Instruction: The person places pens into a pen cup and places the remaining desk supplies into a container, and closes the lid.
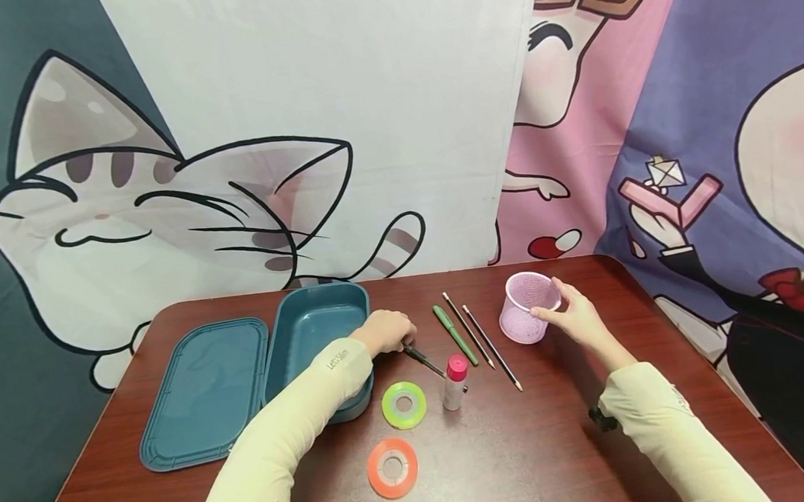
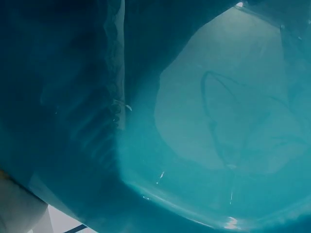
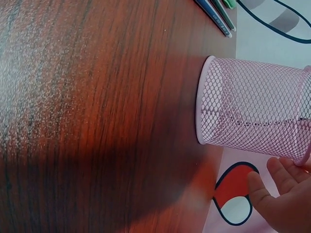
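Observation:
My left hand [image 1: 386, 330] reaches over the right rim of the teal box [image 1: 318, 311], fingers curled at the upper end of a black pen [image 1: 424, 361]. The left wrist view is filled by the box's inside [image 2: 209, 145]. My right hand [image 1: 578, 318] holds the pink mesh pen cup [image 1: 521, 324] by its rim, thumb on the near side and fingers on the far side. In the right wrist view the mesh cup [image 3: 257, 107] stands upright on the table, with the hand [image 3: 286, 199] at its rim. A glue stick [image 1: 454, 387] with a red cap stands beside the pen.
The teal lid [image 1: 205, 393] lies left of the box. Between box and cup lie a green pen [image 1: 454, 334] and two pencils, one light [image 1: 469, 332] and one dark [image 1: 493, 347]. Green tape [image 1: 388, 407] and orange tape [image 1: 377, 470] lie on the brown table [image 1: 501, 462].

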Available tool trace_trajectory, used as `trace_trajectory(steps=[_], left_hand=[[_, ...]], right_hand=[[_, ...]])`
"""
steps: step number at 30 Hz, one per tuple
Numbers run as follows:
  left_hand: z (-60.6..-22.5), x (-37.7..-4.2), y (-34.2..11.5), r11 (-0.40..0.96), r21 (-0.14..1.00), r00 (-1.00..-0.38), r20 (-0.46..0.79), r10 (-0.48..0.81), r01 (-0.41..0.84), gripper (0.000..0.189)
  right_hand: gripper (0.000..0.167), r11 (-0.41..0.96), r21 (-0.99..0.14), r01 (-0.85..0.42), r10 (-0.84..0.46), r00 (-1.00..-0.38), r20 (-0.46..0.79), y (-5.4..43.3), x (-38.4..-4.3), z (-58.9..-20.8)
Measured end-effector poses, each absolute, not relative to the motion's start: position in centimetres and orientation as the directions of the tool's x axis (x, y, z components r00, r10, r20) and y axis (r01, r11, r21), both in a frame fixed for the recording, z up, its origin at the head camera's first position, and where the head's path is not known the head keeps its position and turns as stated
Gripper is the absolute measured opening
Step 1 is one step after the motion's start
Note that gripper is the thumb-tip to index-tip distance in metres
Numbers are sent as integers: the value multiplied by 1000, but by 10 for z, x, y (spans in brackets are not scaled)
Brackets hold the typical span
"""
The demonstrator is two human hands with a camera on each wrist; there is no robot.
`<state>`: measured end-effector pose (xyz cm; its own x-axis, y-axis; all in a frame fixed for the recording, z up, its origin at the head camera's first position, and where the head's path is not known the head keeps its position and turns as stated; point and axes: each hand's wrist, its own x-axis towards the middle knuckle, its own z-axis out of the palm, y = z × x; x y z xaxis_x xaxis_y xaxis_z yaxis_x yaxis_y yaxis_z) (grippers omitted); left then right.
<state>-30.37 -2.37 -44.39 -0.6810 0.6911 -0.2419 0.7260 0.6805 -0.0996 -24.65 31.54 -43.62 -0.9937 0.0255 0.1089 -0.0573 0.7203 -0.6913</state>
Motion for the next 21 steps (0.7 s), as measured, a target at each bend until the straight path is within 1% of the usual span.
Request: trace_trajectory(steps=[3,8,12,18,21], left_hand=[[-443,-306,-25,680,-74,-673,-252,695,730,18],[-434,-308,-29,697,-1,-673,-263,691,717,13],[-421,-309,-35,708,49,-680,-235,694,705,9],[-403,-311,-45,706,194,-684,-177,708,681,8],[-395,-313,-50,708,272,-698,-149,700,652,7]], right_hand=[[87,719,-692,-61,22,-994,111,315,-246,-435],[88,719,-692,-65,22,-993,116,314,-246,-436],[89,711,-700,-63,19,-994,108,314,-247,-436],[87,722,-689,-70,16,-993,118,314,-248,-435],[86,724,-685,-81,17,-991,135,314,-248,-435]])
